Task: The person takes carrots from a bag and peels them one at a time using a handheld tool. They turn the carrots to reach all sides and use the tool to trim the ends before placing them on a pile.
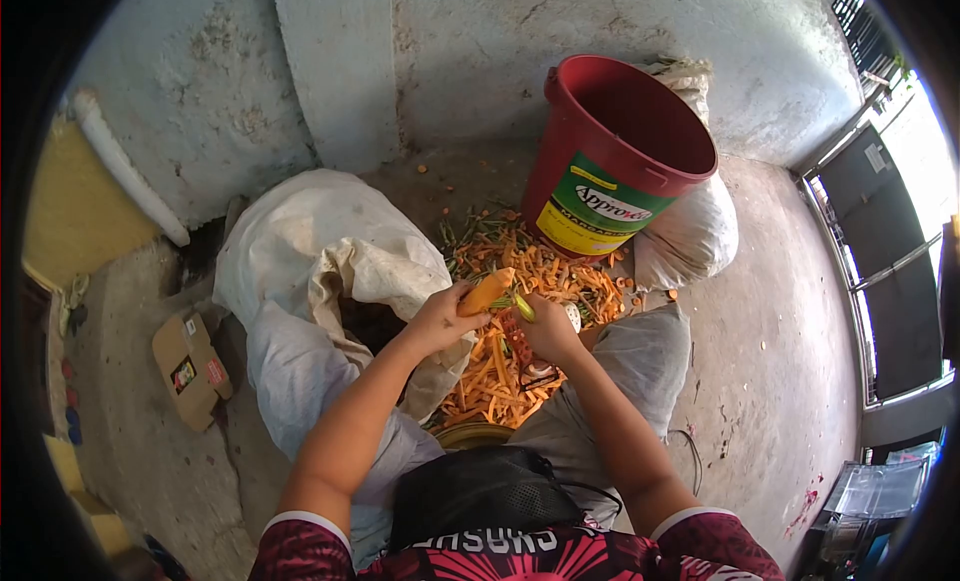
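A thick peeled carrot [487, 292] is gripped in my left hand [440, 321], its orange end pointing up and to the right. Close beside it, my right hand [550, 333] is closed around a yellow-green peeler [524, 306]; its blade is too small to make out. Both hands are over a heap of orange peelings [483, 376] on the floor between my legs. Left of the heap, a large white sack [310, 221] lies with its mouth folded open toward my left arm, and its inside is dark.
A tall dark-red bucket [560, 176] with a green and yellow label stands beyond the peelings. Behind it leans a filled pale sack [690, 231]. A cardboard box [185, 351] lies at left. Walls close off the back, and a metal gate [885, 251] stands at right.
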Demonstrator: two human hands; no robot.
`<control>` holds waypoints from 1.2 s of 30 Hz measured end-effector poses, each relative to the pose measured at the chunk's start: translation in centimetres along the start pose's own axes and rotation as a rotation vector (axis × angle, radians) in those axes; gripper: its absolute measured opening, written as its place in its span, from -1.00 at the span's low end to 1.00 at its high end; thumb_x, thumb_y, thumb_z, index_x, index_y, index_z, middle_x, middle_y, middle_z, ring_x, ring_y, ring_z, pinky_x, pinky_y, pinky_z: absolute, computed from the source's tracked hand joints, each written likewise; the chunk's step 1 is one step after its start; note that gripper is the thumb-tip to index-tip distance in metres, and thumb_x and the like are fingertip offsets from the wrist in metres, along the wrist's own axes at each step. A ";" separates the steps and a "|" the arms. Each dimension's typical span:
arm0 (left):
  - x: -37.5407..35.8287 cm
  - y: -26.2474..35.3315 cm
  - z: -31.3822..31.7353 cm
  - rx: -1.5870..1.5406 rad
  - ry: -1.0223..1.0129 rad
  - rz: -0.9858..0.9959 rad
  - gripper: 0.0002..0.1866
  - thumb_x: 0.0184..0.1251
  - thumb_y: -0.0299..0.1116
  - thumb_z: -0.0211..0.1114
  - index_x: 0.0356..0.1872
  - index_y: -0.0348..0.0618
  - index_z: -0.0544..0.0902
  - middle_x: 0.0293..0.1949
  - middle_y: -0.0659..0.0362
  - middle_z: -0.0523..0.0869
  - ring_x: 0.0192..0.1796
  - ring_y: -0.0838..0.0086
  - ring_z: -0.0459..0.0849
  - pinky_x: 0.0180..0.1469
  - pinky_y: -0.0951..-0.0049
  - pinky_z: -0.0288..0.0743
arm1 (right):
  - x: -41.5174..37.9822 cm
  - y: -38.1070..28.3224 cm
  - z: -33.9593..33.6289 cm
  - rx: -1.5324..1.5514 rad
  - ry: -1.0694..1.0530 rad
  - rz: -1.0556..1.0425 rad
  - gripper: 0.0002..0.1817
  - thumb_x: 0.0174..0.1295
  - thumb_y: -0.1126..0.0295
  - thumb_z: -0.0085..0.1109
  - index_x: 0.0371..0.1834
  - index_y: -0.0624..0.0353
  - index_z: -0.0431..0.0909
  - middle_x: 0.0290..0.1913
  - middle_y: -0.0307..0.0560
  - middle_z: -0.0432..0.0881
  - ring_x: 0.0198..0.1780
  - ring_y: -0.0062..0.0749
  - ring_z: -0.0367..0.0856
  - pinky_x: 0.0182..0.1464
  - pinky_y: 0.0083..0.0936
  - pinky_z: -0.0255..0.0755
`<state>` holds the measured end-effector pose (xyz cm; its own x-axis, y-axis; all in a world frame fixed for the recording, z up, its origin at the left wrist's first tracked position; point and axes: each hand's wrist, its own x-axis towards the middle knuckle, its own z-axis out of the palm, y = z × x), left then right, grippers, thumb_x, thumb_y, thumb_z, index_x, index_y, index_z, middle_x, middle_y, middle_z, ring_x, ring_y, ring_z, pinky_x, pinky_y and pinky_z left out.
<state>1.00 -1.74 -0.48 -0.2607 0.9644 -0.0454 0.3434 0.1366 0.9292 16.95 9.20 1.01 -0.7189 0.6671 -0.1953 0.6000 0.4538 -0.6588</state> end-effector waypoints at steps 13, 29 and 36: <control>-0.6 0.5 0.0 0.200 0.137 0.073 -0.67 -0.03 -0.32 0.28 -0.32 -0.31 0.41 -0.49 -0.02 0.56 -0.43 0.24 0.58 -0.37 0.41 0.39 | -0.3 -0.7 0.5 0.052 0.045 -0.042 -0.75 0.05 0.35 0.03 -0.24 0.24 0.45 -0.43 0.15 0.54 -0.34 -0.04 0.52 -0.30 -0.31 0.36; -0.5 1.0 0.2 0.415 0.214 0.142 -0.68 -0.03 -0.31 0.27 -0.30 -0.29 0.43 -0.47 -0.05 0.58 -0.41 0.17 0.60 -0.37 0.36 0.41 | 0.5 0.2 1.1 0.066 0.056 -0.002 -0.80 0.04 0.37 0.00 -0.35 0.27 0.45 -0.47 0.18 0.52 -0.37 -0.01 0.51 -0.33 -0.27 0.35; -1.3 3.6 0.5 -0.278 -0.223 0.293 -0.70 0.00 -0.35 0.24 -0.23 -0.24 0.45 -0.51 0.22 0.54 -0.46 0.54 0.50 -0.34 0.53 0.37 | 3.5 6.6 4.8 0.068 -0.097 0.085 -0.76 -0.01 0.33 0.02 -0.39 0.33 0.47 -0.44 0.20 0.53 -0.34 -0.02 0.53 -0.31 -0.30 0.37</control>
<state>3.06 -2.35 2.74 0.0223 0.9826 0.1846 0.1108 -0.1859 0.9763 16.69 11.74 -7.53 -0.6991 0.6398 -0.3193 0.6372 0.3548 -0.6842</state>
